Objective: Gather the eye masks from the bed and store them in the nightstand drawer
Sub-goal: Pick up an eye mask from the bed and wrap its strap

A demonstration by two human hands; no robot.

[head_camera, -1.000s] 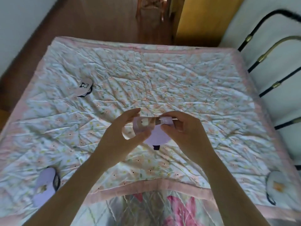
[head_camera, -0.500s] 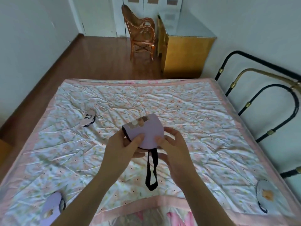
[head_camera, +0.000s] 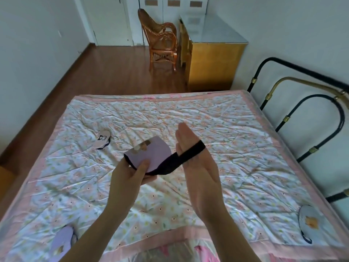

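My left hand (head_camera: 130, 173) grips a folded lilac eye mask (head_camera: 151, 155) above the middle of the bed (head_camera: 217, 125), thumb on top. Its black elastic strap (head_camera: 187, 154) loops around the straight fingers of my right hand (head_camera: 196, 161), which stands flat and upright beside the mask. Three more masks lie on the quilt: a pale pink one (head_camera: 103, 141) at the left, a lilac one (head_camera: 62, 242) at the near left corner, and a light blue one (head_camera: 309, 222) at the near right edge.
A black and brass metal bed frame (head_camera: 302, 114) runs along the right side. Beyond the bed stand a yellow wooden cabinet (head_camera: 213, 63) and a rattan chair (head_camera: 162, 44) on the wood floor. A door (head_camera: 107, 19) is at the back left.
The view rose to take in the room. My right hand let go of the mask body, straightened, and now has the hanging strap stretched around its fingers. My left hand still holds the mask.
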